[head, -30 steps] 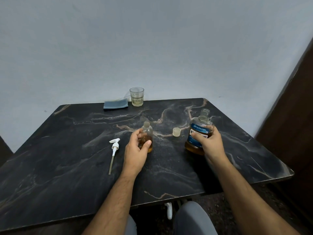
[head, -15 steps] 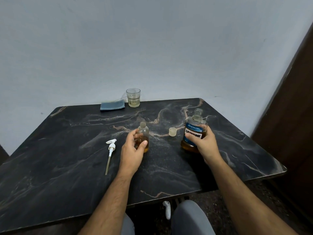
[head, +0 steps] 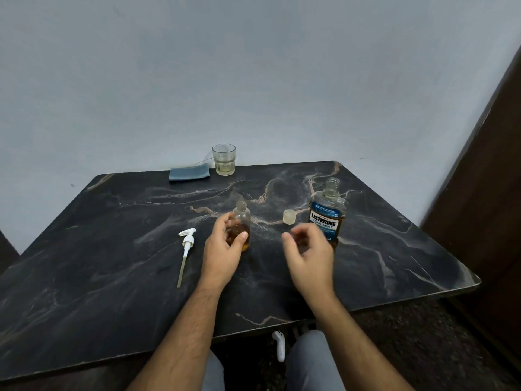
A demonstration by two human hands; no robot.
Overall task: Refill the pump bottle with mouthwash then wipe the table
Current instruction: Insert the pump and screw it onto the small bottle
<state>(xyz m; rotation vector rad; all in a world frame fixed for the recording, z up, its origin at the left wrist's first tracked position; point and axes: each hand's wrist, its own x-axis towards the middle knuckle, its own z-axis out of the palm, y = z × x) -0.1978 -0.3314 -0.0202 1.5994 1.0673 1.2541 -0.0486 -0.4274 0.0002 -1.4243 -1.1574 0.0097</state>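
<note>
A small clear pump bottle (head: 242, 218), uncapped and part full of amber liquid, stands upright mid-table. My left hand (head: 224, 251) wraps around its lower half. The mouthwash bottle (head: 327, 213), blue-labelled and open, stands upright to the right. My right hand (head: 308, 253) hovers just left of it, fingers loosely curled and empty. The white pump head (head: 187, 243) with its long tube lies flat on the table left of my left hand. The mouthwash cap (head: 289, 216) rests between the two bottles. A folded blue cloth (head: 189, 174) lies at the far edge.
A drinking glass (head: 224, 160) with a little pale liquid stands next to the cloth at the back of the black marble table (head: 112, 277). A wall runs behind the table, a dark wooden panel stands at the right. My knees show under the near edge.
My right hand has let go of the mouthwash bottle and drawn back to the left. The bottle now stands free. My left hand still holds the pump bottle.
</note>
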